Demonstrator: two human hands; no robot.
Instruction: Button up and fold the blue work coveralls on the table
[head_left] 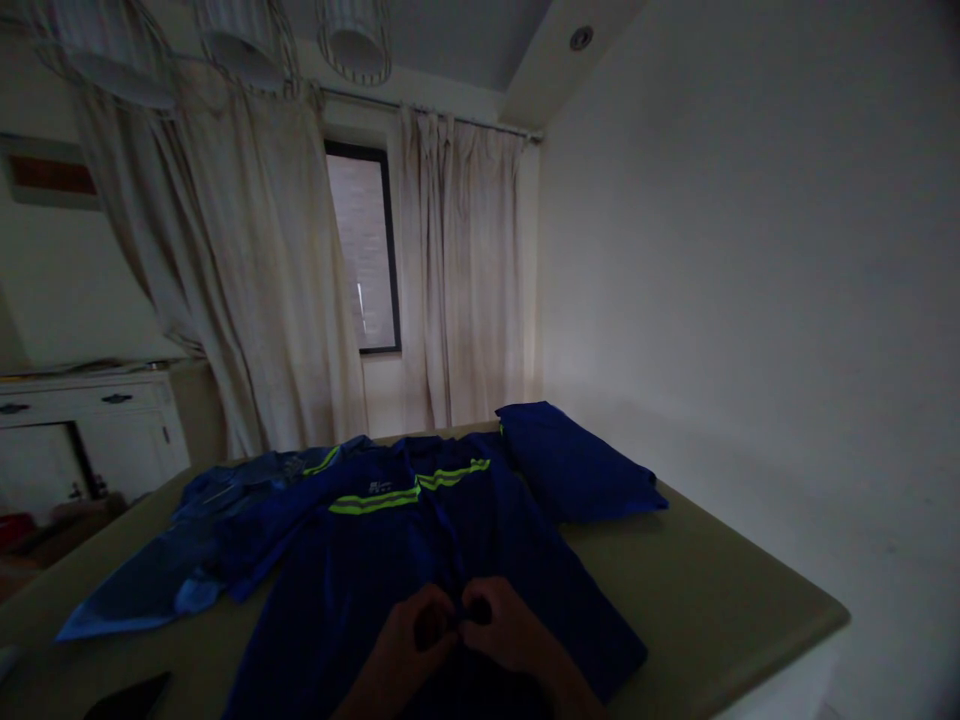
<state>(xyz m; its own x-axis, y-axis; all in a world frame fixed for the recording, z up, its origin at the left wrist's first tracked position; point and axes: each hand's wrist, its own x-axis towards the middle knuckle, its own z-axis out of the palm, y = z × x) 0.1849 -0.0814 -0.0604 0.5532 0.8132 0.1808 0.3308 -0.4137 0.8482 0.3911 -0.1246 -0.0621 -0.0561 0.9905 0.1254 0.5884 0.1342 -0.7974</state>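
Note:
A dark blue work jacket with neon yellow-green stripes lies spread flat on a greenish table. My left hand and my right hand meet at the jacket's front placket near its lower part, fingers pinched on the fabric there. The room is dim, so I cannot see what detail the fingers grip. A folded dark blue garment rests at the far right of the table, touching the jacket's shoulder.
Another blue garment lies crumpled on the table's left. A dark flat object sits at the near left edge. Beyond stand a white cabinet, cream curtains and a window. A white wall closes the right side.

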